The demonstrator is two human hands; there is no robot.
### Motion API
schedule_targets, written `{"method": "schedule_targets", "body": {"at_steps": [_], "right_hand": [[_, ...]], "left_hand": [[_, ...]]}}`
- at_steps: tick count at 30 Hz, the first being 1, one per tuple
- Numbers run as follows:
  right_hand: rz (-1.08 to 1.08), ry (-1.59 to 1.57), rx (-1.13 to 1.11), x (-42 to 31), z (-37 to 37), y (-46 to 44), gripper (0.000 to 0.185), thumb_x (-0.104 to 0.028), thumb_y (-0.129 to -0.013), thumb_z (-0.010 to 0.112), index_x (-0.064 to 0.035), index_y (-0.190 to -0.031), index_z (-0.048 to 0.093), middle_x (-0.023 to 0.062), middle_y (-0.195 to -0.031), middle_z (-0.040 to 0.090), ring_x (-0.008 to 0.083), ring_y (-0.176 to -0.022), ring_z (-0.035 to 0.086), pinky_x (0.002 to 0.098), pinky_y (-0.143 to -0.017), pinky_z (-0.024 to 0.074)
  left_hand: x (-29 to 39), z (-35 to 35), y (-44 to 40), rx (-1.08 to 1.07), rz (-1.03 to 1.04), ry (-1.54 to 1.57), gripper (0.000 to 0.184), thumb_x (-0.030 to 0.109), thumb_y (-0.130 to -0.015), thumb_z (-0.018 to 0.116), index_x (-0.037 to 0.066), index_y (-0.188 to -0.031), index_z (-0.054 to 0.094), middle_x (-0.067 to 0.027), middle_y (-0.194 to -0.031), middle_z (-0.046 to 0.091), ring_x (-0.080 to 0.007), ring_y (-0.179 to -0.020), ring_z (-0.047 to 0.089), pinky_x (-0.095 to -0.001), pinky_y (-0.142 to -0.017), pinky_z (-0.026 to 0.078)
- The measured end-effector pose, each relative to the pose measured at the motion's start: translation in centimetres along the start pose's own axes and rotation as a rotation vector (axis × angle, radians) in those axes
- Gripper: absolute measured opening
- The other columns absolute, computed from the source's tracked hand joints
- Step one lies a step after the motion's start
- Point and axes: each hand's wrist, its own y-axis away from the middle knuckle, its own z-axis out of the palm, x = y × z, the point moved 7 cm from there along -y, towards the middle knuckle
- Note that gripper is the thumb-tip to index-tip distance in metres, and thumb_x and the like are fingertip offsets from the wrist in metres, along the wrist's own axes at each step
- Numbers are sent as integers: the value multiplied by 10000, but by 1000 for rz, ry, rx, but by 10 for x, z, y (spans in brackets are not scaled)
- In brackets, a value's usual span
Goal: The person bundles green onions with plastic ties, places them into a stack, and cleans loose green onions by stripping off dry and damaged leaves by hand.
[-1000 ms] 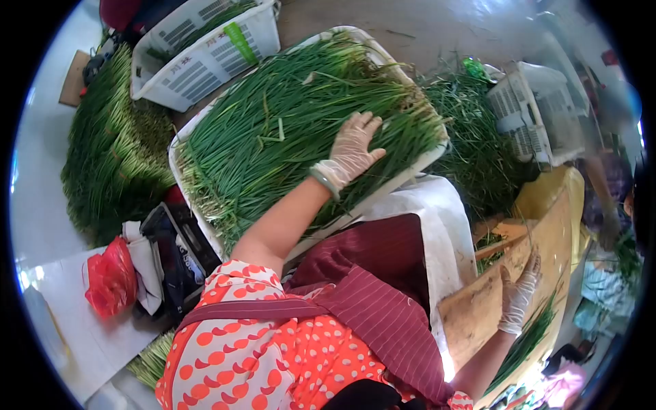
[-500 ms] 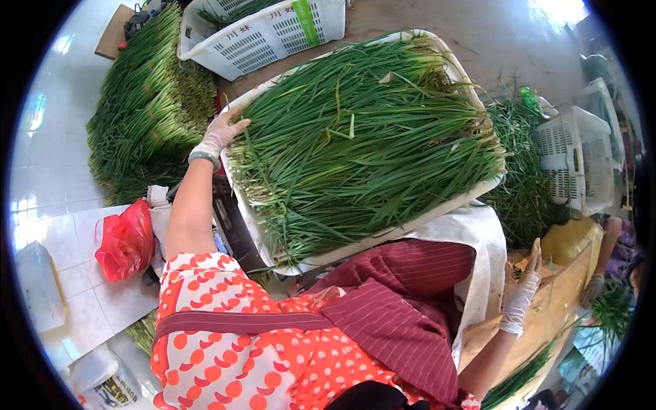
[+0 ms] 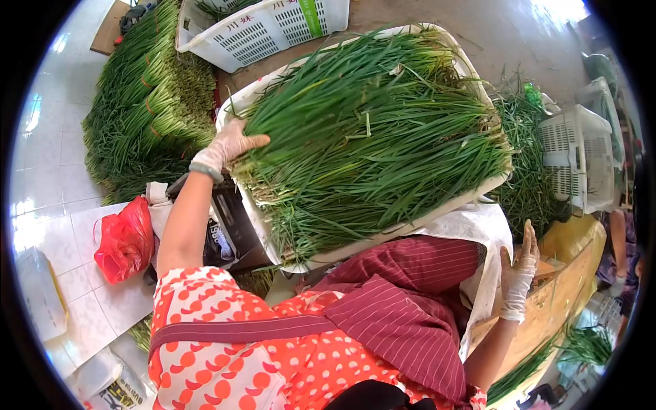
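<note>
A white tray [image 3: 403, 227] full of long green garlic chives [image 3: 383, 147] rests in front of me, partly over my lap. At its left edge my gloved left hand [image 3: 231, 145] grips a bunch of the chives, thumb on top and the other fingers hidden under the leaves. The leaves near that hand are smeared by motion and look raised. My gloved right hand [image 3: 521, 273] is held up to the right of the tray, thumb apart and fingers stretched, holding nothing. Below it is a wooden board box [image 3: 557, 294].
Banded chive bundles [image 3: 154, 102] are stacked at the left. A white crate [image 3: 266, 34] stands behind the tray, another crate [image 3: 574, 157] at the right beside loose greens [image 3: 523, 164]. A red plastic bag [image 3: 125, 239] lies on the left. Another person's hand [image 3: 617, 285] shows at far right.
My left hand has closed on chives at the tray's left edge, and leaves there have shifted and lifted. My right hand has risen slightly, its thumb now spread. The other person's hand has moved.
</note>
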Motion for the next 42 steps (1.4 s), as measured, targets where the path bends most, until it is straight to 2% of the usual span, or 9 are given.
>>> {"method": "schedule_targets", "body": {"at_steps": [3,11,13,21,25,29,36,40,42], "right_hand": [[-54,22,-9,-6,3,-8,662,-165,-779,623,-86,-1361,318,110,-1366,377,281,-1255,346,412,-1048,228],[-193,-26,41,-38,-4,-14,675,-181,-771,639,-84,-1359,321,155,-1325,413,322,-1202,389,420,-1017,273],[-207,-35,64,-46,-7,-15,675,-183,-769,643,-82,-1357,326,161,-1314,423,332,-1188,400,420,-1008,286],[-381,-56,-38,-118,-15,-31,593,-227,-770,638,-122,-1303,398,131,-1268,471,345,-1099,475,401,-953,376],[-481,-34,-80,-161,-6,-38,602,-250,-754,652,-123,-1292,412,122,-1239,500,303,-1080,508,366,-904,429],[-567,-658,-378,-211,30,-27,534,-167,-793,642,-117,-1289,453,108,-1276,480,267,-1106,497,365,-981,366],[306,-1509,-1349,-301,127,47,743,-407,-809,643,-22,-1344,301,82,-1175,496,192,-1031,523,312,-857,427],[640,-1570,-1386,-305,158,92,792,-556,-724,656,-88,-1291,364,98,-1220,468,252,-1169,391,536,-904,339],[650,-1646,-1385,-306,165,95,756,-530,-734,661,-77,-1274,388,103,-1203,488,244,-1139,424,508,-894,367]], "left_hand": [[37,22,58,-23,-116,130,1116,480,-440,854,-70,-1271,353,-174,-1051,606,-228,-885,605,-306,-835,455],[34,59,91,303,-10,-306,1137,241,-504,840,24,-1382,152,-261,-1263,423,-360,-1103,495,-367,-914,420],[38,48,87,281,31,-316,1067,202,-542,802,41,-1382,165,-244,-1069,562,-352,-976,570,-374,-842,454],[63,12,63,-226,71,458,801,46,-559,785,-19,-1264,411,-93,-1125,566,-192,-1027,514,-297,-928,391],[79,5,74,-237,64,236,665,57,-627,739,-13,-1227,459,-92,-1101,572,-174,-985,522,-297,-896,406],[73,20,91,-259,-28,456,611,31,-655,720,-15,-1212,476,-83,-1092,579,-163,-946,544,-286,-877,421],[89,68,118,-49,-56,541,730,32,-571,764,-7,-1224,439,-81,-1076,576,-164,-930,557,-293,-847,449],[109,94,148,95,-144,225,879,120,-533,792,19,-1288,355,-124,-1067,580,-203,-941,563,-304,-855,446],[123,114,164,87,-196,91,930,131,-561,764,29,-1340,267,-138,-1122,557,-228,-1012,538,-315,-890,426]]}}
